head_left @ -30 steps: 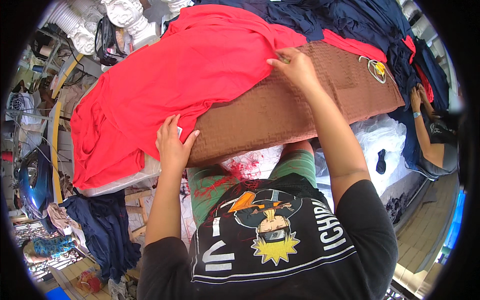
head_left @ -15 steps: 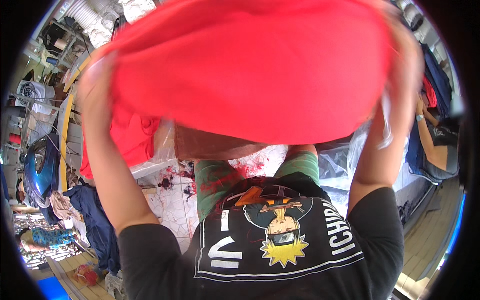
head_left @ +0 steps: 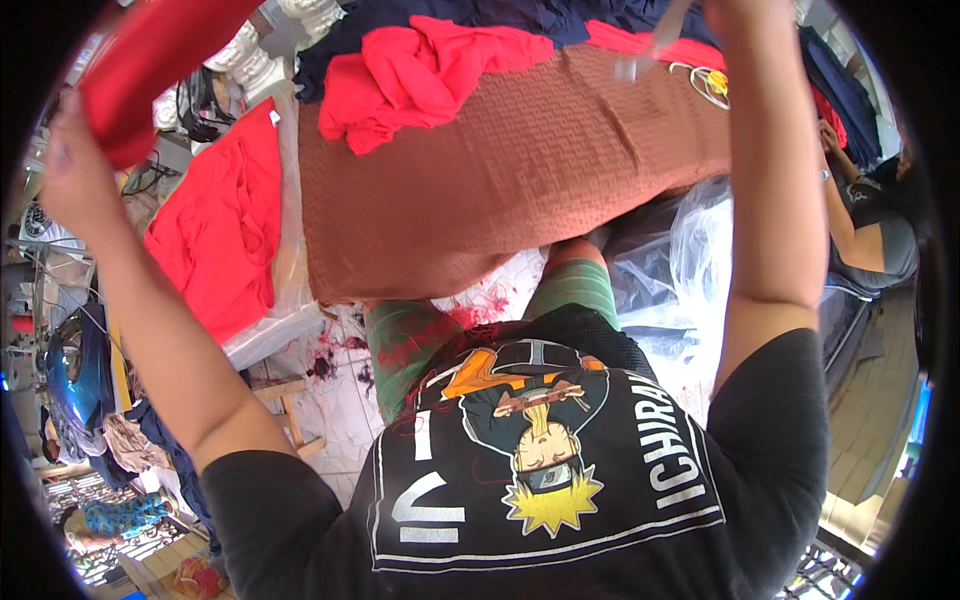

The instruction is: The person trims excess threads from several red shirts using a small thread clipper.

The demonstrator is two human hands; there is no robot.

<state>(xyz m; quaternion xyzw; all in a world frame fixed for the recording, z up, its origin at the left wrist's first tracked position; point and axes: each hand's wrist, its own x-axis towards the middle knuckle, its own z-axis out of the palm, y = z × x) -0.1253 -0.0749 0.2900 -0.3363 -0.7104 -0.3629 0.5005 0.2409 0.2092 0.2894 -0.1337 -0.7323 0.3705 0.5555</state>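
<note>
My left hand (head_left: 78,180) is raised at the far left, its fingers closed on a red cloth garment (head_left: 160,85) that runs out past the upper edge. My right hand (head_left: 742,12) is up at the top right, partly cut off by the picture's edge. A blurred, pale, narrow object (head_left: 668,40) hangs from its fingers; its kind is too smeared to tell. Below lies a crumpled red garment (head_left: 425,75) on a table with a brown textured cover (head_left: 480,190). To the left, another red garment (head_left: 230,225) rests on a plastic-wrapped surface.
Navy cloth (head_left: 610,20) is heaped along the table's back. A pale looped cord with a yellow part (head_left: 712,84) lies at the right. Clear plastic (head_left: 670,260) hangs below the table. Another person (head_left: 865,240) sits at the right. Thread scraps (head_left: 325,355) litter the floor.
The red garment that was spread between both hands has swung to the upper left with my left hand. My right hand has moved up, away from it, and the brown tabletop shows.
</note>
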